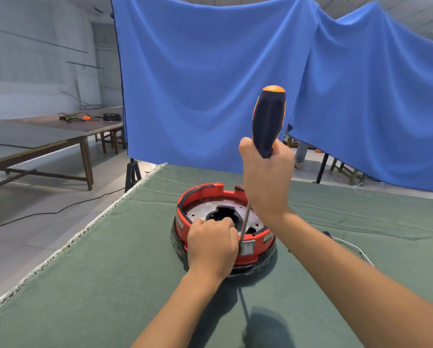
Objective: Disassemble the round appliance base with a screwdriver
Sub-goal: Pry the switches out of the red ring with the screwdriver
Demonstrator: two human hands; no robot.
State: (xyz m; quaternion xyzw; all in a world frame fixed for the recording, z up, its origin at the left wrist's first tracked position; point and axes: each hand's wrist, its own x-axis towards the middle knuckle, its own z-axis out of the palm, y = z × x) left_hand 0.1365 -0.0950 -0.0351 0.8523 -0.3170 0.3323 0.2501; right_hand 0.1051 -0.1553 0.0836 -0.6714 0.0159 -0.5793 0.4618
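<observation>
The round appliance base (205,194) is red with a black bottom ring and a metal plate inside, and it sits on the green cloth. My right hand (266,179) grips the lower end of a screwdriver (268,121) with a black and orange handle, held upright above the base. Its thin metal shaft slants down to the base's near rim, beside a small white switch (248,248). My left hand (211,246) lies over the near left rim with its fingers curled by the shaft's tip. What those fingers hold is hidden.
The green-covered table (110,285) has a frayed left edge. A thin white wire (353,247) lies to the right of the base. A blue curtain (210,84) hangs behind. Wooden tables (59,136) with cables stand at the far left.
</observation>
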